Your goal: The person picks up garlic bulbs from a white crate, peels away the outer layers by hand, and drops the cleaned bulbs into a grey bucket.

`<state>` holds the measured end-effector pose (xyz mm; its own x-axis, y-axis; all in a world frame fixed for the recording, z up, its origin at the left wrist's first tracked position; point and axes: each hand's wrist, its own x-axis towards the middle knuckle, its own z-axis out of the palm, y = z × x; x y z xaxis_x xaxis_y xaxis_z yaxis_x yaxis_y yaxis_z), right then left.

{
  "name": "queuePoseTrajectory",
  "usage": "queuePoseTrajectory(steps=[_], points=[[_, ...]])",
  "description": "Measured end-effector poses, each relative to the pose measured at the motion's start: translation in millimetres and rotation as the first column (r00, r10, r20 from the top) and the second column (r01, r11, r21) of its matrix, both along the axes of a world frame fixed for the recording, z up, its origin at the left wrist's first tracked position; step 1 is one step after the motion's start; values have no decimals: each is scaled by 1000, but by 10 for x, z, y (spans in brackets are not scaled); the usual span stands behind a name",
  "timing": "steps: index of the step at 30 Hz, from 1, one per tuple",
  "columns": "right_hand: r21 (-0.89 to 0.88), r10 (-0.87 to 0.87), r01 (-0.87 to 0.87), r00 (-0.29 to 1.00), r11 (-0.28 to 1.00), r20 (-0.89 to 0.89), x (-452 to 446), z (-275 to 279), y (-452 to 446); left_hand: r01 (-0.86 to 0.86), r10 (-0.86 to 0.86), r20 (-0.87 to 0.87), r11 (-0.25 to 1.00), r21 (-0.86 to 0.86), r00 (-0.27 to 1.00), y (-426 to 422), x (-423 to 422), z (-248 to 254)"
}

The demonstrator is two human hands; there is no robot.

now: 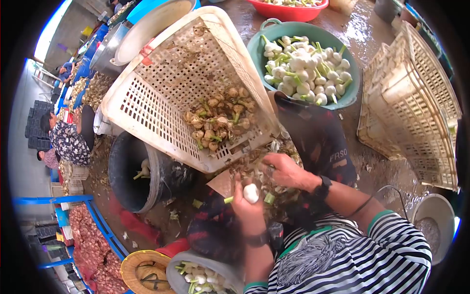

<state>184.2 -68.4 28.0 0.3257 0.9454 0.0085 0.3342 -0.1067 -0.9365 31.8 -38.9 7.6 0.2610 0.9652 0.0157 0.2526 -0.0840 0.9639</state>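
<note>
In my left hand (247,206) I hold a peeled white garlic bulb (251,193), its cut green stem pointing left. My right hand (286,171) is closed just above and to the right of it, apart from the bulb; whatever its curled fingers hold is hidden. Beyond my hands a tilted cream plastic crate (161,73) contains unpeeled brownish garlic bulbs (220,117). Dry skins and trimmings (289,147) lie beneath my hands. A green basin (257,49) full of clean white garlic bulbs (308,68) stands behind my right knee.
Left of my hands, a black bucket (154,171) lies tipped with garlic inside. Near my left arm are a grey bucket (176,269) of garlic and a straw hat (142,269). Stacked crates (406,103) stand at right. Other people (71,142) sit at far left.
</note>
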Motion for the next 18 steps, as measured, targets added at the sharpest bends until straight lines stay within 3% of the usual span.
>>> queuePoseTrajectory(steps=[2, 5, 7, 8, 9, 10, 11, 16, 17, 18], points=[[-26, 3, 3, 974, 1000, 228, 182, -344, 345, -43, 42, -36, 999, -24, 998, 51, -37, 23], [-165, 3, 49, 953, 985, 304, 458, -788, 989, -68, 152, 161, 898, -435, 975, 140, -193, -333], [-32, -79, 92, 955, 995, 286, 492, -1110, 1454, -29, 23, -21, 933, -358, 1000, 186, -246, -378], [-62, 7, 22, 906, 998, 424, 549, -1476, 1751, 59, -102, -258, 984, -169, 961, 184, -207, -339], [26, -79, 76, 852, 997, 517, 507, -1685, 1898, 112, -124, -249, 992, -61, 960, 198, -186, -376], [-68, -3, 58, 779, 996, 627, 511, -1754, 1993, 164, -148, -233, 985, 49, 961, 223, -168, -436], [-256, 120, 54, 779, 965, 615, 531, -1717, 2033, 175, -160, -192, 982, 66, 968, 235, -172, -496], [-147, 24, 155, 607, 977, 794, 524, -1884, 1737, 164, -202, -251, 973, -163, 947, 297, -4, -64], [-317, 158, 105, 695, 943, 701, 585, -1720, 1644, 153, -196, -229, 969, -194, 954, 291, -15, -80], [-352, 119, 135, 782, 926, 612, 609, -1596, 1613, 147, -193, -204, 964, -223, 960, 288, -16, -83]])
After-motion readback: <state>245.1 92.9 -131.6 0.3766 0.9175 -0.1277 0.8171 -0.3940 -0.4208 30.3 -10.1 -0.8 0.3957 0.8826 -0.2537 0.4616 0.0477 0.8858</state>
